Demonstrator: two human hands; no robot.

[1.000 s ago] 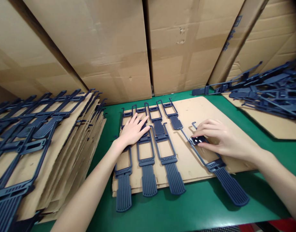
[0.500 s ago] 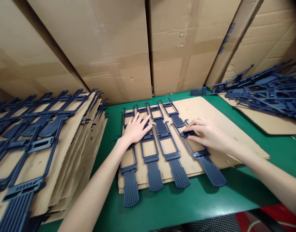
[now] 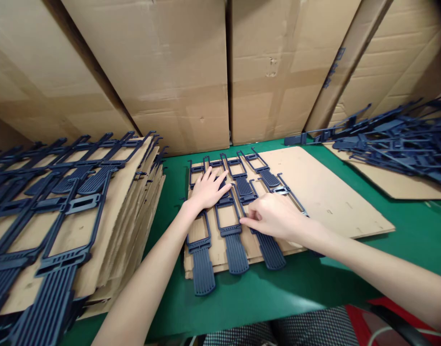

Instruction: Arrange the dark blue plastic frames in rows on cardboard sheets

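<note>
Two rows of dark-blue plastic frames with ribbed paddle ends lie on a cardboard sheet (image 3: 332,192). My left hand (image 3: 210,188) rests with spread fingers over the frames at the left, where the rows meet. My right hand (image 3: 274,216) is closed, thumb and fingertips pinching the side rail of the third front-row frame (image 3: 271,252). Under my right hand and wrist, the rightmost front frame (image 3: 296,198) is partly hidden. Left of these, another front-row frame (image 3: 237,252) and the leftmost one (image 3: 203,271) have their paddles over the sheet's near edge.
A tall stack of cardboard sheets (image 3: 128,211) layered with similar frames stands at the left. At the right, a tangled pile of blue frames (image 3: 397,144) lies on another cardboard sheet (image 3: 393,185). Large cardboard boxes (image 3: 163,72) line the back of the green table (image 3: 242,307).
My right hand has moved left from the rightmost front frame to the third one. My left hand stays spread over the frames. The whole view has shifted slightly.
</note>
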